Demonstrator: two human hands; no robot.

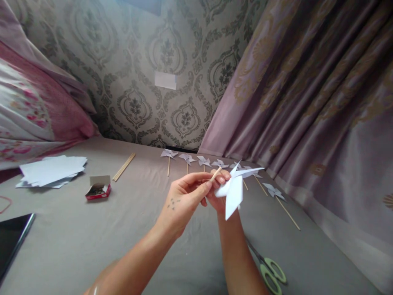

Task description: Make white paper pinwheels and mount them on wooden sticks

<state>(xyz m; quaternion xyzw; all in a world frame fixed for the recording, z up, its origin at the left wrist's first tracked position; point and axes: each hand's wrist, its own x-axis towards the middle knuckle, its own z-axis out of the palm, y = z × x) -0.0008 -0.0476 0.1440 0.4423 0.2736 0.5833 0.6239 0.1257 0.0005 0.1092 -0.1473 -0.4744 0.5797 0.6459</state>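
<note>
My left hand (187,194) is closed, with thumb and forefinger pinching a thin wooden stick (216,173) near its end. Right beside it, my right hand (218,192) grips a white paper pinwheel (235,192), whose pointed blades spread out to the right. The pinwheel's middle sits close to the stick's end; whether the two are joined I cannot tell. Part of my right hand's fingers is hidden behind my left hand and the paper.
Finished-looking pinwheels on sticks (274,191) lie in a curved row at the back. Green-handled scissors (270,270) rest by my right forearm. To the left are a small red box (98,191), loose sticks (124,167), white paper sheets (52,170) and a dark-screened device (14,237).
</note>
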